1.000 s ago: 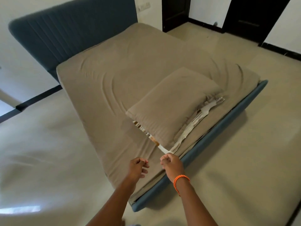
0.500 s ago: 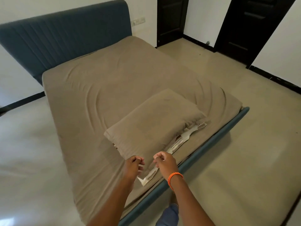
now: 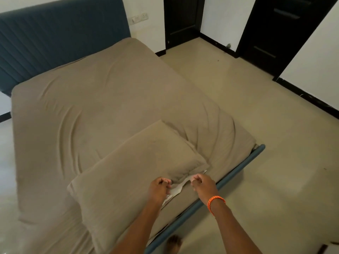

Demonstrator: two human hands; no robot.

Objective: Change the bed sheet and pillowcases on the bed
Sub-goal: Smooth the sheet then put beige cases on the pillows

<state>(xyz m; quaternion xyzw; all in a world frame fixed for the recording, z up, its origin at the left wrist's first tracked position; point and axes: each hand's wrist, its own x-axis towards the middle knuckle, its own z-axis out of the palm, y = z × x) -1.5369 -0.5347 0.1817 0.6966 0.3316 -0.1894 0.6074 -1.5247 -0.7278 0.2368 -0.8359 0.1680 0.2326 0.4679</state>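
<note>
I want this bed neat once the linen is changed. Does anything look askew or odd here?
Yes. The pillow lies diagonally near the foot-side edge instead of by the headboard, and white patterned fabric pokes out beneath its corner between both hands. The sheet is creased.

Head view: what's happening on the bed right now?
A person stands at the foot of the bed. Both the left hand and the right hand pinch the near edge of a tan pillow, where a white patterned strip shows. The tan sheet is on the mattress.
</note>
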